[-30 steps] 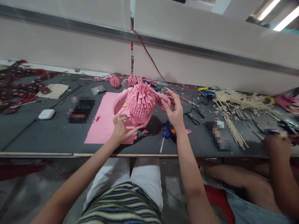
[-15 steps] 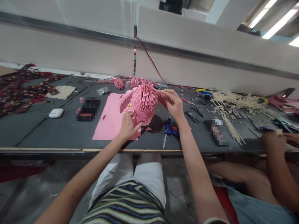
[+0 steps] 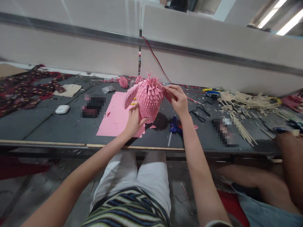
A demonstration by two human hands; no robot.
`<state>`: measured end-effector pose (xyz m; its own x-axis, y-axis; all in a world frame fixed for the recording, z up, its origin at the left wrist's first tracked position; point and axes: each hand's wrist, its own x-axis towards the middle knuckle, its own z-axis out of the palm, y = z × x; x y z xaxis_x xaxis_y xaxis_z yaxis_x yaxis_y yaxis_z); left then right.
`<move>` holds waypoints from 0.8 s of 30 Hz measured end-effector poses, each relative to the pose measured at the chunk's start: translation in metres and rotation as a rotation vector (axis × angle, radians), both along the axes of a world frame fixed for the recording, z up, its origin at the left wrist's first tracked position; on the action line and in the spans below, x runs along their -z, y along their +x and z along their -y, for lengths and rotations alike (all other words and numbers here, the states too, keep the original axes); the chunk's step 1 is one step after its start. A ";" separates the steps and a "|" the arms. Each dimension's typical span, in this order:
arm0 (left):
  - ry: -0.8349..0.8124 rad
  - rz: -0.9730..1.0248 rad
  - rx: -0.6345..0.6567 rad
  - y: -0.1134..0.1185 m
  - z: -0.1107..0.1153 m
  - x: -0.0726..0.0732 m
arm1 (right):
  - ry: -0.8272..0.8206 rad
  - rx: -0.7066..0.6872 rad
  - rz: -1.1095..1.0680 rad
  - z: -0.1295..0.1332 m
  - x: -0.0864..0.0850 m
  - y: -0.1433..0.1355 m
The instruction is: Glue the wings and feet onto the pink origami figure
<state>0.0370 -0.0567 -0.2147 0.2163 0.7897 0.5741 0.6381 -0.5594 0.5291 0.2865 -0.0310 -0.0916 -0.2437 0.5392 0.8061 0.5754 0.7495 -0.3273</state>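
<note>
A pink folded-paper figure point(image 3: 151, 97), its round body covered in pointed pieces, is held upright over the table. My left hand point(image 3: 134, 120) is closed on the lower left of the body, its thumb along the bottom edge. On the right side, my right hand point(image 3: 178, 98) pinches the figure's right wing, partly hidden by the fingers. The left wing point(image 3: 131, 96) hangs free. Beneath and to the left lie pink paper sheets point(image 3: 112, 115). A blue glue gun point(image 3: 174, 126) rests near my right forearm.
Small pink paper pieces point(image 3: 123, 82) stand behind the figure. A white case point(image 3: 62, 109) and patterned cloth point(image 3: 28, 88) lie left. Wooden sticks point(image 3: 246, 104), black cord point(image 3: 200, 114) and a blurred item point(image 3: 224, 132) are right. Another person's arm point(image 3: 290, 164) is at far right.
The view has shifted slightly, so the table's contents appear farther right. Both hands keep their hold on the pink figure, which looks slightly turned. The other person's hands have moved toward the right edge.
</note>
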 end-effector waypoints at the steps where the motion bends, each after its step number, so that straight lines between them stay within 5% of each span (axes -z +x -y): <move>1: -0.005 -0.027 0.020 0.000 -0.002 -0.001 | 0.006 0.010 0.005 -0.001 0.000 0.001; 24: 0.096 -0.117 0.017 -0.003 -0.015 0.002 | 0.046 -0.012 -0.016 -0.011 0.003 0.001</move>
<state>0.0341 -0.0414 -0.2169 0.2987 0.7279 0.6172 0.6821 -0.6152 0.3953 0.2877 -0.0199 -0.0945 -0.2370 0.4988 0.8337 0.5610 0.7709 -0.3018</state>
